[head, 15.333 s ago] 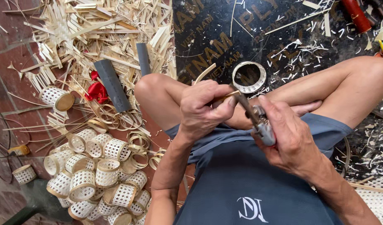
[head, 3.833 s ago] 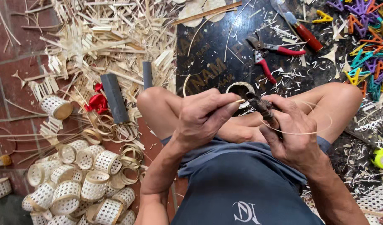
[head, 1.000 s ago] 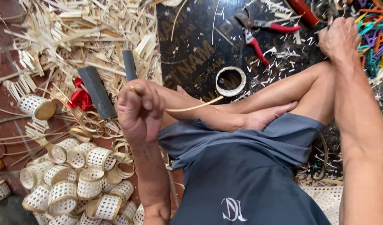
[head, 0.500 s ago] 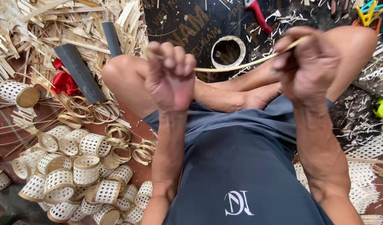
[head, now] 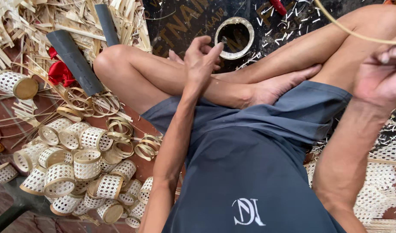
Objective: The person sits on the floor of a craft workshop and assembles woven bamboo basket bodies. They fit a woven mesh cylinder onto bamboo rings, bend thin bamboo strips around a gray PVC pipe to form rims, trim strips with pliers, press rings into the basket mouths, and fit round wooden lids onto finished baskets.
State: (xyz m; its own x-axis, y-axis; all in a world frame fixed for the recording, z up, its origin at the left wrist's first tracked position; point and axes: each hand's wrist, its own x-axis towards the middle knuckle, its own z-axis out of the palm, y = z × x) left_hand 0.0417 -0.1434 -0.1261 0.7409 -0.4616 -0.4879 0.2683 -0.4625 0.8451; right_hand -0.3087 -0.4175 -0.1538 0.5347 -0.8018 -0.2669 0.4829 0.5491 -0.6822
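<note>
The right hand (head: 381, 73), nearest the camera, pinches a thin cane strip (head: 349, 31) that runs up past the knee. It looks light, springy and easily kinked, best gripped near its end. Beyond, the left hand (head: 201, 58), fingers loosely spread, reaches toward a bamboo ring (head: 235, 37).

left hand (head: 202, 58) released strip (now open) | right hand (head: 381, 73) swung right, holding strip (head: 349, 30)
</note>
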